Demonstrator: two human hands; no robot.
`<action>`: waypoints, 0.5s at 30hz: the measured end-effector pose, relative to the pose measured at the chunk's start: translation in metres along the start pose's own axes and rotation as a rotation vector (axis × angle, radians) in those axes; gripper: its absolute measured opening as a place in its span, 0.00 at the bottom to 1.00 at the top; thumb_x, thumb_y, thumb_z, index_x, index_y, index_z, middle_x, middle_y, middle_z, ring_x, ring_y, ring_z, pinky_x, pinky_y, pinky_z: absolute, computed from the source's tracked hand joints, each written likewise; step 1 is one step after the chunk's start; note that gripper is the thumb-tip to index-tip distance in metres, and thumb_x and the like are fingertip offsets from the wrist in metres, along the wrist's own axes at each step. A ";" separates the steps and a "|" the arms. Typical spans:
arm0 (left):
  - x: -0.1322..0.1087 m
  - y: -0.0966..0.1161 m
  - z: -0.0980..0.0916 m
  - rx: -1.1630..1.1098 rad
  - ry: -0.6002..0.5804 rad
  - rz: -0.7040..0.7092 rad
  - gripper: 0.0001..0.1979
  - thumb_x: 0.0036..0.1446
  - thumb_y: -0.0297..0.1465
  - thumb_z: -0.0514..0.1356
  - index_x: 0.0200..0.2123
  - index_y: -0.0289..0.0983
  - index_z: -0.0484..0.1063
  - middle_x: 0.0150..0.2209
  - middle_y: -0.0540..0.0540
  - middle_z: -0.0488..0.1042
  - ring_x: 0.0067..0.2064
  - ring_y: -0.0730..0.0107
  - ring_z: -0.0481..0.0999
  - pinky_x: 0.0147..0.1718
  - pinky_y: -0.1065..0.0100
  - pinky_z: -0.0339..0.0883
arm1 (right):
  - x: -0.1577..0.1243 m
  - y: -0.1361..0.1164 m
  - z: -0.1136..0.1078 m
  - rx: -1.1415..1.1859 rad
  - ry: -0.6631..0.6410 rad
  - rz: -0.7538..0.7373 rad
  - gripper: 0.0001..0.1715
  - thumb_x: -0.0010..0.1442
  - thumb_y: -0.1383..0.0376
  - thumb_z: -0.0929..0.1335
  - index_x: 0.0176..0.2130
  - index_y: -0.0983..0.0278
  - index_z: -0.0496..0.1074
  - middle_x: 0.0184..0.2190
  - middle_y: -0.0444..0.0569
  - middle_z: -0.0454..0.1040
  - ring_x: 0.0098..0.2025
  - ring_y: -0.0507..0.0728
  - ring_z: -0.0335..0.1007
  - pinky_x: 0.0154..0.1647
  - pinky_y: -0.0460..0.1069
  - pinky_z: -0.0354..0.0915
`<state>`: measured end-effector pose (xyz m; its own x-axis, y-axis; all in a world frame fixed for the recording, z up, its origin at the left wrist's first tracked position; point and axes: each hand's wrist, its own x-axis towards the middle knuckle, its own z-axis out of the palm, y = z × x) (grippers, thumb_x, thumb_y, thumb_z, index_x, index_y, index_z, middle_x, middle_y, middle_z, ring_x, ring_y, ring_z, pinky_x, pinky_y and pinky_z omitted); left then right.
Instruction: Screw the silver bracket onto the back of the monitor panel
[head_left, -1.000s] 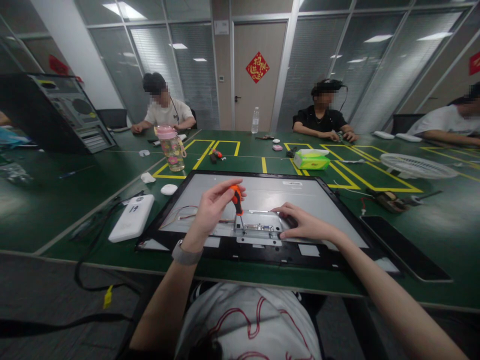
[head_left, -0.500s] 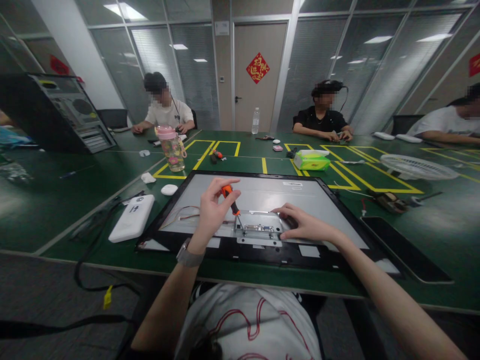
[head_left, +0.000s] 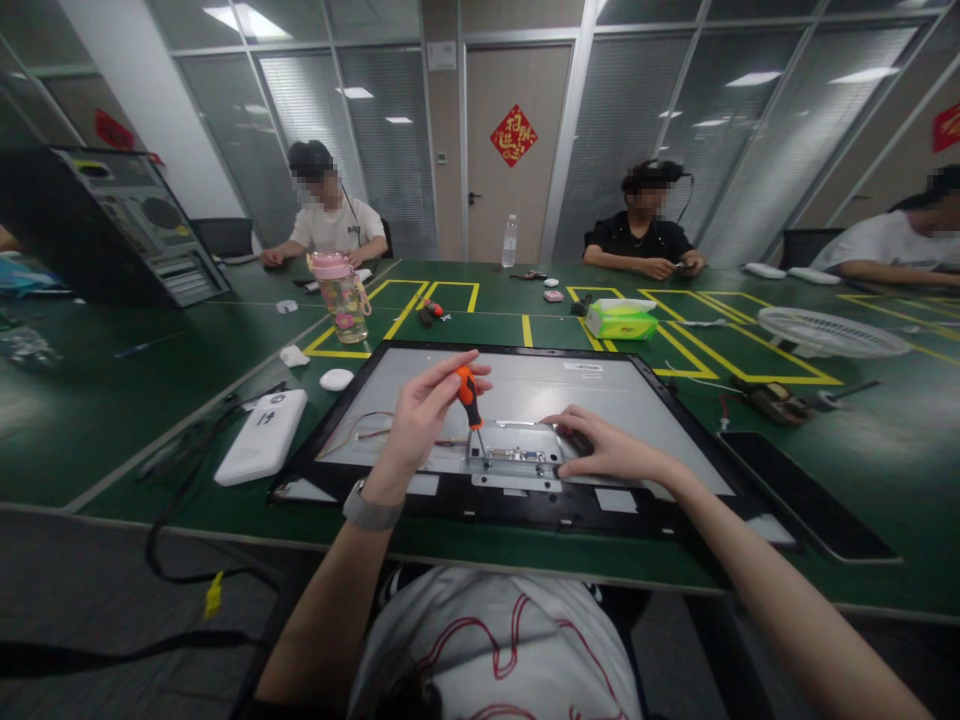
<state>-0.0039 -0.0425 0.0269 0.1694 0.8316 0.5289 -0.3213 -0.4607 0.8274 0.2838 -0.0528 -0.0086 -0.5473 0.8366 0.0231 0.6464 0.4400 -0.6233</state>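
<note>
My left hand (head_left: 429, 408) has its thumb and fingers on the handle of an orange and black screwdriver (head_left: 469, 397). The screwdriver stands nearly upright, its tip down at the left part of a metal bracket (head_left: 517, 480) with small connectors. My right hand (head_left: 600, 445) grips the right end of that bracket, thumb at the near side and fingers at the far side. Both hands are over a flat display panel (head_left: 517, 385) with a grey back and black frame. Thin wires (head_left: 375, 434) lie on the panel, left of the bracket.
Left of the panel are a white power bank (head_left: 261, 438), a white round case (head_left: 337, 380) and a pink-lidded bottle (head_left: 341, 300). A green tissue pack (head_left: 621, 320) stands behind; a black phone-like slab (head_left: 806, 495) lies right. Three people sit across the table.
My left hand has turned around the screwdriver handle, its fingers now straighter and reaching past it. The screwdriver is a little more upright. My right hand stays at the bracket.
</note>
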 end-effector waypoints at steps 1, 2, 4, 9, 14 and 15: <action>0.000 0.000 0.000 0.035 0.027 0.016 0.15 0.57 0.37 0.63 0.47 0.39 0.78 0.38 0.45 0.79 0.36 0.69 0.78 0.42 0.65 0.72 | 0.000 0.000 0.000 0.001 -0.001 -0.001 0.42 0.52 0.45 0.73 0.59 0.60 0.66 0.44 0.50 0.64 0.47 0.62 0.64 0.51 0.56 0.64; 0.000 0.000 0.000 0.086 0.062 0.043 0.13 0.55 0.35 0.65 0.44 0.39 0.79 0.37 0.46 0.78 0.36 0.70 0.77 0.40 0.68 0.72 | 0.000 0.001 0.000 0.001 -0.002 -0.002 0.41 0.52 0.45 0.73 0.59 0.59 0.65 0.44 0.50 0.64 0.47 0.62 0.64 0.51 0.56 0.64; 0.000 0.000 -0.001 0.137 0.092 0.082 0.12 0.54 0.34 0.66 0.42 0.39 0.80 0.37 0.46 0.78 0.36 0.71 0.76 0.39 0.70 0.71 | 0.000 0.001 0.000 -0.001 -0.002 -0.004 0.41 0.52 0.45 0.73 0.59 0.59 0.65 0.44 0.50 0.64 0.47 0.62 0.64 0.50 0.56 0.65; 0.000 0.000 0.000 -0.008 -0.019 -0.006 0.18 0.60 0.37 0.60 0.51 0.37 0.76 0.41 0.41 0.78 0.39 0.66 0.78 0.41 0.64 0.72 | 0.000 0.001 0.000 -0.009 -0.006 0.004 0.42 0.52 0.45 0.73 0.59 0.61 0.65 0.44 0.51 0.64 0.45 0.61 0.65 0.45 0.54 0.66; 0.002 0.000 -0.001 0.251 0.102 0.163 0.09 0.53 0.33 0.67 0.37 0.38 0.80 0.33 0.47 0.75 0.34 0.72 0.74 0.36 0.71 0.68 | 0.001 0.002 0.001 -0.008 0.002 -0.006 0.41 0.52 0.46 0.73 0.59 0.60 0.66 0.44 0.50 0.64 0.47 0.61 0.64 0.49 0.55 0.65; 0.002 0.000 -0.002 0.248 0.093 0.172 0.09 0.55 0.35 0.65 0.38 0.38 0.80 0.33 0.47 0.75 0.35 0.71 0.74 0.36 0.71 0.68 | 0.001 0.002 0.001 -0.009 0.003 -0.003 0.41 0.52 0.46 0.73 0.59 0.60 0.66 0.44 0.50 0.64 0.47 0.62 0.64 0.49 0.55 0.64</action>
<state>-0.0056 -0.0406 0.0276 0.0426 0.7547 0.6547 -0.0989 -0.6489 0.7544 0.2843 -0.0515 -0.0106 -0.5479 0.8361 0.0271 0.6492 0.4454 -0.6166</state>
